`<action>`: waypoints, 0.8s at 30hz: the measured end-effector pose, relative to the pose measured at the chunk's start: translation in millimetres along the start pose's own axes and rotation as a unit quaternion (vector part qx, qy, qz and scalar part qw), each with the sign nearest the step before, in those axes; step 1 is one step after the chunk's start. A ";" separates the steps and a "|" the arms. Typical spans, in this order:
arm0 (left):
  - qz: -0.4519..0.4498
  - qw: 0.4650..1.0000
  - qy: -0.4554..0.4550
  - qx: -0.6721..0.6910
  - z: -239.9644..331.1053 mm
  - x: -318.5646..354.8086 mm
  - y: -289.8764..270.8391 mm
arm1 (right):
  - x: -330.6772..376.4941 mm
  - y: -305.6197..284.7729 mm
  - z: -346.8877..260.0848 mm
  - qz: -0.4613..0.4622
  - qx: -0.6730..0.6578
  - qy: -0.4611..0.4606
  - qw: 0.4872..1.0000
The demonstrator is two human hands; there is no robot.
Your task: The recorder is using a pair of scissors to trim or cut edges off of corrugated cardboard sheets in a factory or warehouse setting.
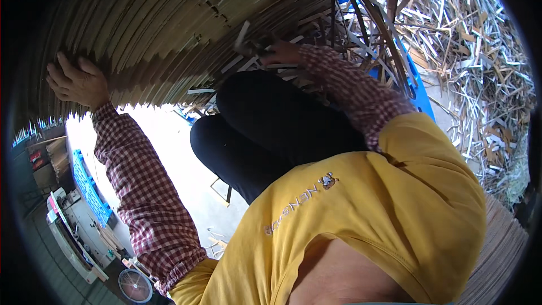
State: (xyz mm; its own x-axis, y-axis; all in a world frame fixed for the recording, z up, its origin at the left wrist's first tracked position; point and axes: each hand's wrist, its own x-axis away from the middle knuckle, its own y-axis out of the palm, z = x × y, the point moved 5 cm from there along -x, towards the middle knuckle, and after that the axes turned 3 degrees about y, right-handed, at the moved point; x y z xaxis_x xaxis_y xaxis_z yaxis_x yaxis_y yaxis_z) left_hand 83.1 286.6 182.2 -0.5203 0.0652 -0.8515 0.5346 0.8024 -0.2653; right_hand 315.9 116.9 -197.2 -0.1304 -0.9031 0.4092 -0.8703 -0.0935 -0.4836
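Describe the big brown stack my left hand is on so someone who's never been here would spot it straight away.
Start at the yellow top and follow the checked sleeve on the picture's left up to the left hand. The hand touches the brown stack, which spans the upper left. Its tightly layered edges set it apart from the loose strips heaped at right.
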 end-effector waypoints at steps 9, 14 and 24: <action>0.006 1.000 -0.010 -0.001 -13.7 6.5 -18.7 | 77.8 -20.6 -46.3 -0.130 -0.008 0.013 0.991; 0.008 1.000 -0.002 -0.014 -15.1 6.0 -10.6 | 2.2 -6.3 -32.3 -0.089 -0.022 0.012 0.996; 0.015 1.000 0.001 -0.022 -14.3 4.6 -13.1 | -10.8 10.3 -33.4 0.021 -0.108 -0.036 0.993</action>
State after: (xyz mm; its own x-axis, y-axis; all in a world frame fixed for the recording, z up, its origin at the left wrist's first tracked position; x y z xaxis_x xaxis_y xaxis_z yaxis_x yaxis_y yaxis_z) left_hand 64.2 284.9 188.2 -0.5050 0.0907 -0.8584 0.5202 0.8255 -0.2188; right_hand 292.5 139.7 -180.8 -0.1412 -0.9327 0.3318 -0.9473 0.0299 -0.3191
